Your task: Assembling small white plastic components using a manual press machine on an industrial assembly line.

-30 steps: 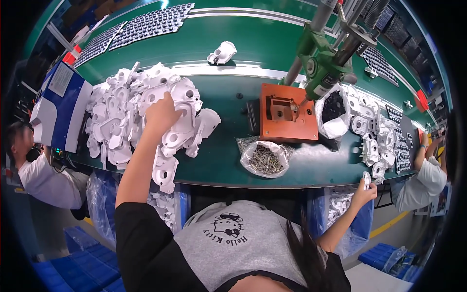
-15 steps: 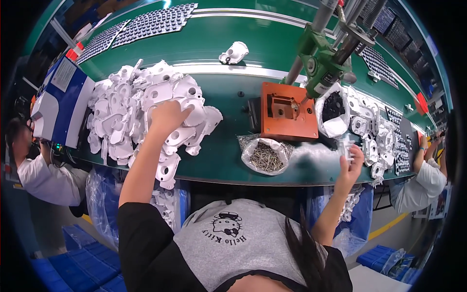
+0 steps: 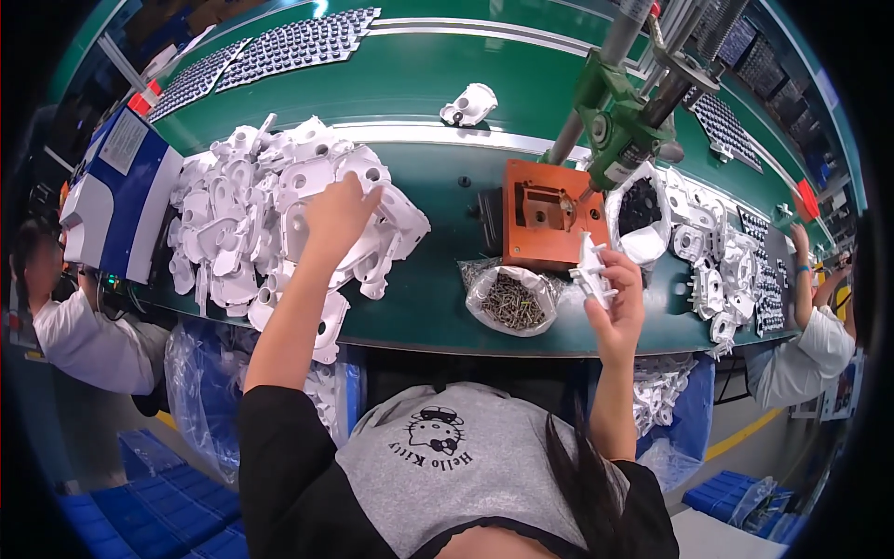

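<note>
My right hand pinches a white plastic bracket-like part between thumb and fingers, just in front of the orange press fixture. On the left, my left hand reaches into a large heap of white plastic housings. Its fingers curl over a white plastic housing at the heap's right side, partly hiding it. Above the fixture stands a green drill-press-like machine. A clear bag of small metal screws lies between my hands, near the table's front edge.
A white bag of black parts stands right of the fixture, beside more white parts. A blue-and-white machine borders the heap. One white housing lies on the green conveyor. Other people work at both sides.
My right hand has come left with the white part, toward the fixture's front. My left hand has shifted slightly right and up over the heap. The conveyor housing has moved right.
</note>
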The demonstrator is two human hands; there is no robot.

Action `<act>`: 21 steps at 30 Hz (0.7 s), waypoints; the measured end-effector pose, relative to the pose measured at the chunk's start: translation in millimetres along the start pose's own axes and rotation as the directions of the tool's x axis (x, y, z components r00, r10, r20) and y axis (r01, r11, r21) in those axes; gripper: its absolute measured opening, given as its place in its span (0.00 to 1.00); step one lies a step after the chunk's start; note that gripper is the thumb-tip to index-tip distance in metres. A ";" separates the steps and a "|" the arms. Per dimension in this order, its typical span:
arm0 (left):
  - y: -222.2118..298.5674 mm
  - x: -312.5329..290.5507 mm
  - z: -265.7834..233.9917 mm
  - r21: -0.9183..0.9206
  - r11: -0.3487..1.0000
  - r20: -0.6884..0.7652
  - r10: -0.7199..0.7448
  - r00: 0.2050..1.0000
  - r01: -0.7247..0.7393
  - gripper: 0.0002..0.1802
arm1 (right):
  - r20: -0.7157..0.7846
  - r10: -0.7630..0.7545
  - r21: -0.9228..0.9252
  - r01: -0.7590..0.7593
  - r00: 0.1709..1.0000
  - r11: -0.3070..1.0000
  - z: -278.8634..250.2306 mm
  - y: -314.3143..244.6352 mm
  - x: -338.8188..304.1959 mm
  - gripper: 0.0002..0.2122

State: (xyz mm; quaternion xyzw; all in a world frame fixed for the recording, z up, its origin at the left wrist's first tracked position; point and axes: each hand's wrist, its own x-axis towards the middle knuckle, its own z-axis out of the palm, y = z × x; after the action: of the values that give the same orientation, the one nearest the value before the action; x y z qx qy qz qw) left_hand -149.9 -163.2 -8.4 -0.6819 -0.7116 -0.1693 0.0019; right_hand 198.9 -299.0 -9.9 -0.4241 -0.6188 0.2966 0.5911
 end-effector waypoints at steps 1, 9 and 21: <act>6.3 0.6 -1.7 -0.002 1.000 -0.001 -0.001 1.000 0.001 0.23 | 0.001 -0.001 -0.001 0.001 1.000 1.000 3.1 -0.2 0.2 0.17; 7.6 9.3 15.1 0.108 0.993 0.206 0.016 0.978 -0.039 0.24 | 0.066 0.017 -0.003 -0.017 0.998 1.000 10.6 1.8 -6.3 0.18; 31.7 72.9 36.9 0.253 0.832 0.414 0.368 0.833 -0.494 0.24 | 0.017 0.091 0.109 -0.092 0.996 0.990 10.7 2.2 -11.3 0.18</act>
State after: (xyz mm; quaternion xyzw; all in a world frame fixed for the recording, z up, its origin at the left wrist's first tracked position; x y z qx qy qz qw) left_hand -115.8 -83.1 -18.6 -0.8340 -0.5435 0.0881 0.0360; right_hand 188.1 -306.4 -18.5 -0.4172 -0.5851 0.3594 0.5953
